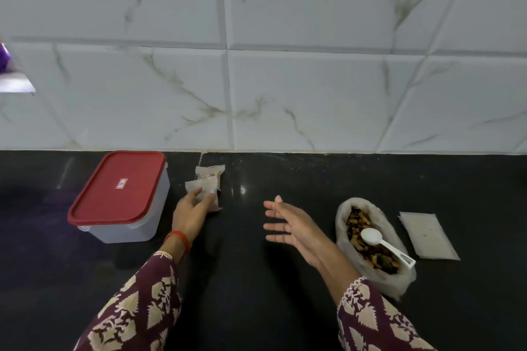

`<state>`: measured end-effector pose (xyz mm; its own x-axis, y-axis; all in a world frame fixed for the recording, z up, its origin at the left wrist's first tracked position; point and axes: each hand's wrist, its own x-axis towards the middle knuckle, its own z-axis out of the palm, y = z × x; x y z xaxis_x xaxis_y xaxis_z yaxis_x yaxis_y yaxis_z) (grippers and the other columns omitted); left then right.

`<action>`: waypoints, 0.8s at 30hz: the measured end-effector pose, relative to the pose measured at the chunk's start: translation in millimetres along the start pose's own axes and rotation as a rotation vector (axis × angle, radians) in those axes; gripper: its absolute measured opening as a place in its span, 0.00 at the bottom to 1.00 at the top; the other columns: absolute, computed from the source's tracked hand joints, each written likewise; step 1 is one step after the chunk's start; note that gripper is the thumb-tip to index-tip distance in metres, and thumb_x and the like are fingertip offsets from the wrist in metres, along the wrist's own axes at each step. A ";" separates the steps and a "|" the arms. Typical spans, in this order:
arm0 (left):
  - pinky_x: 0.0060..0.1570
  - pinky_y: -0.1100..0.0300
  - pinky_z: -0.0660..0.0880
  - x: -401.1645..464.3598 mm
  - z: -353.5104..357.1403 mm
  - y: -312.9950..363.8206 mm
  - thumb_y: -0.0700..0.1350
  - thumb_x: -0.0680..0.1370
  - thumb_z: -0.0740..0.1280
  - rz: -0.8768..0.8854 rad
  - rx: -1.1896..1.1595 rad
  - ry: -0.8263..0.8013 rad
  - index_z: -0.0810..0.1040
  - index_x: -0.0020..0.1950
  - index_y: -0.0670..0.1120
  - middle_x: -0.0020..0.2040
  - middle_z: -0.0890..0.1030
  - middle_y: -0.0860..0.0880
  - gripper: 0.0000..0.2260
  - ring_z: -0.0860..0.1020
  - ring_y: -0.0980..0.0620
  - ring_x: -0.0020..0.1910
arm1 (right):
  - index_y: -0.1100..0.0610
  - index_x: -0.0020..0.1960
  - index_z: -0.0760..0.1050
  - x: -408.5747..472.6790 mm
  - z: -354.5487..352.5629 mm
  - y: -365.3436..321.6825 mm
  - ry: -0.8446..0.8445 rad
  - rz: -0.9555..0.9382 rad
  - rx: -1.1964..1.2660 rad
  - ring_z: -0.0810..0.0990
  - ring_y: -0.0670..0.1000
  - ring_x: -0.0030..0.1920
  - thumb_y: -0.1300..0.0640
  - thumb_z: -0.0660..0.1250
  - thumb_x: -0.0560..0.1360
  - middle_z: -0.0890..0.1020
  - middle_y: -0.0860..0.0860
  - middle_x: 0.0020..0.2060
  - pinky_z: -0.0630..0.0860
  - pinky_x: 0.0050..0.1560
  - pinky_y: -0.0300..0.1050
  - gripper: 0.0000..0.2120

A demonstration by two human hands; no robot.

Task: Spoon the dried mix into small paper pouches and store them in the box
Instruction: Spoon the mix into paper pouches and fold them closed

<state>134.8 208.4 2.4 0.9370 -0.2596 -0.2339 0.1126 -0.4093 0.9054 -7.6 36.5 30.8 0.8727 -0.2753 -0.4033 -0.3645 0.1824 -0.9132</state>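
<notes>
A clear plastic box with a red lid closed on it stands at the left of the black counter. Just right of it lie filled paper pouches in a small pile. My left hand grips the nearest pouch between fingers and thumb. My right hand hovers over the middle of the counter with fingers spread, holding nothing. To its right an open bag of dried mix lies on the counter, with a white spoon resting on the mix.
A flat stack of empty pouches lies right of the bag. The black counter meets a white marble-tiled wall behind. A purple thing shows at the far left edge.
</notes>
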 end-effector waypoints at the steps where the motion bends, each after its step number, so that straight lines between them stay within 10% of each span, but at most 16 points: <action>1: 0.63 0.56 0.65 -0.4 1.7 -0.2 0.53 0.77 0.65 0.011 0.003 -0.004 0.67 0.72 0.46 0.70 0.69 0.43 0.25 0.70 0.46 0.67 | 0.53 0.68 0.70 -3.0 -2.4 1.6 0.002 -0.003 0.002 0.78 0.52 0.58 0.42 0.55 0.79 0.74 0.53 0.63 0.79 0.55 0.47 0.22; 15: 0.70 0.47 0.62 -50.8 77.0 30.6 0.73 0.69 0.56 0.512 0.649 0.017 0.67 0.72 0.50 0.74 0.64 0.47 0.38 0.62 0.45 0.73 | 0.51 0.63 0.74 -49.7 -75.4 -13.4 0.144 -0.141 0.007 0.78 0.50 0.58 0.45 0.56 0.80 0.76 0.50 0.61 0.79 0.55 0.46 0.17; 24: 0.70 0.52 0.61 -113.7 203.3 92.2 0.69 0.71 0.54 0.859 0.536 -0.210 0.67 0.72 0.51 0.74 0.64 0.49 0.35 0.63 0.49 0.72 | 0.43 0.58 0.77 -92.6 -191.2 -2.2 0.452 -0.238 -0.166 0.78 0.44 0.57 0.44 0.63 0.77 0.79 0.43 0.56 0.76 0.61 0.49 0.12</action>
<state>-28.5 22.3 40.5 0.5494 -0.7748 0.3127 -0.7773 -0.3366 0.5315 -149.7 -118.9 58.9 0.7236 -0.6768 -0.1357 -0.2521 -0.0760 -0.9647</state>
